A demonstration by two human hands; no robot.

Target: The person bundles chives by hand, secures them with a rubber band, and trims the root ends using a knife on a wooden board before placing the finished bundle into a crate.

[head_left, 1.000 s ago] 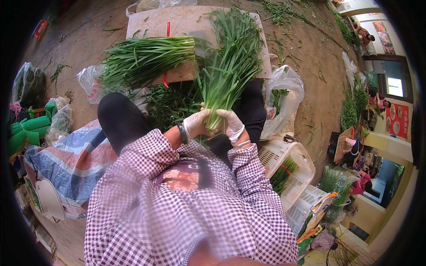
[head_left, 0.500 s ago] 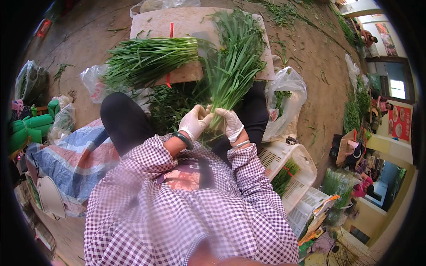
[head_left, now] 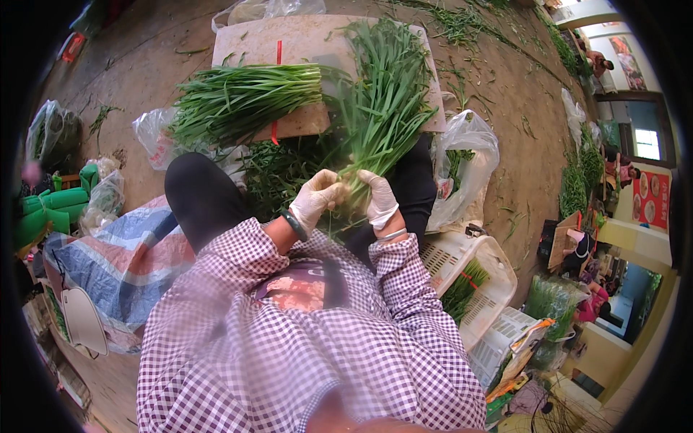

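Note:
Long flat-leaved greens that look like garlic chives reach from my hands up over the right part of a pale board. My right hand, in a white glove, is closed around their stem ends. Close beside it on the left, my gloved left hand is closed in a pinch at the lower stems; fine bits hang below its fingers. A neat pile of chives lies crosswise on the board's left side, over a red strip whose two ends show.
Loose dark greens lie below the board between my knees. A clear plastic bag stands to the right, above a white crate holding tied greens. A striped woven sheet is at the left. Other people sit at the far right.
My left hand has shifted slightly left, its fingers pinching at the stems. The right hand has turned a little more upright. The chives on the board have barely moved.

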